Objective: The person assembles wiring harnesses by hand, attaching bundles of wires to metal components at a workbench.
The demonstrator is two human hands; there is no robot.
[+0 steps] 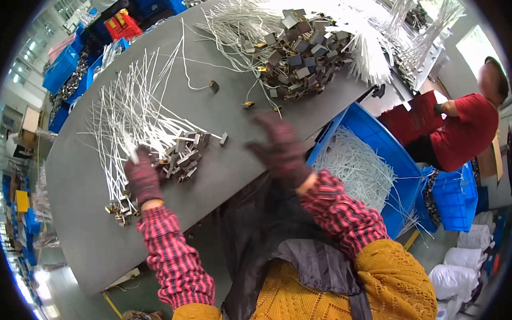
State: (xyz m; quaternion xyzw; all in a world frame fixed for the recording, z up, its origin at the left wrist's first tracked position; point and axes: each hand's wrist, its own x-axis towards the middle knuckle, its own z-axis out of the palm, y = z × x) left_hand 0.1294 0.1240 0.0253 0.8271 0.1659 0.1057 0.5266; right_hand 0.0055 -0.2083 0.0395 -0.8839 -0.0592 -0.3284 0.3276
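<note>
My left hand (143,178), in a dark red and black glove, is closed on white wires (131,111) fanned across the grey table (223,178). Small grey blocks (185,154) on the wire ends lie right of this hand, and several more, with brass-coloured parts, lie just below it. My right hand (281,150), gloved the same way and blurred by motion, hovers over the table's near edge. Its thumb and fingers are apart, with nothing seen in them. Ahead of it lie a few loose wired pieces, one a dark block (214,86).
A large heap of wired grey blocks (309,56) covers the far right of the table. Against the near right edge stands a blue bin (401,197) of white strands. A person in red (463,124) is beyond it. White sacks (455,280) lie on the floor at right.
</note>
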